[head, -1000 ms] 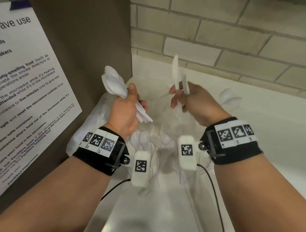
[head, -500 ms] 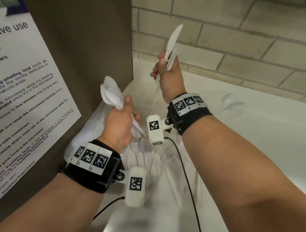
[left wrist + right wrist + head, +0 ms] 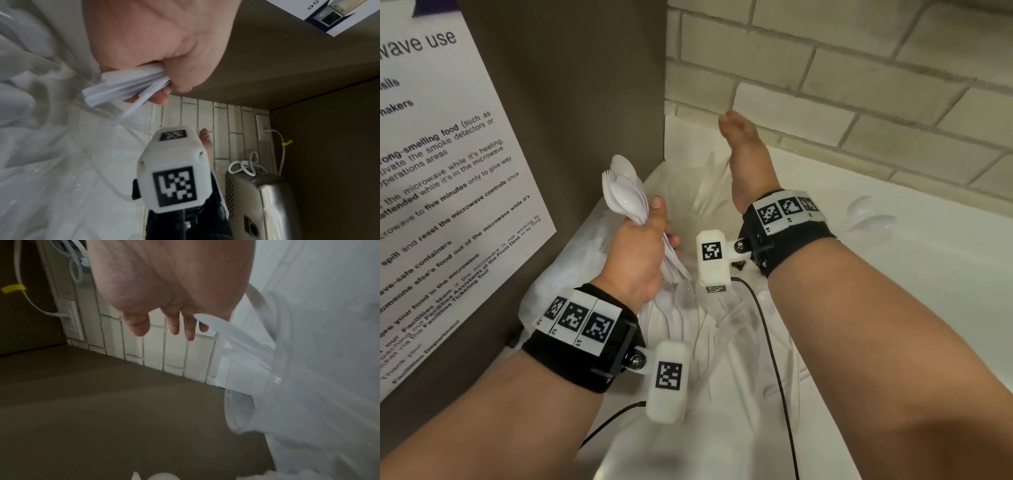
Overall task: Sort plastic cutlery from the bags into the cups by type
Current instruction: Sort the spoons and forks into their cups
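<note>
My right hand (image 3: 748, 161) has gone from raised with knives to stretched flat and empty over the cup (image 3: 698, 192) in the worktop's (image 3: 893, 274) back-left corner; I judge them dropped in. My left hand (image 3: 635, 260) still grips spoons (image 3: 625, 198).

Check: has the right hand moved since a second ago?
Yes. The right hand has stretched away from the body toward the pale brick wall, fingers now straight, and the white plastic cutlery it held is gone.
</note>
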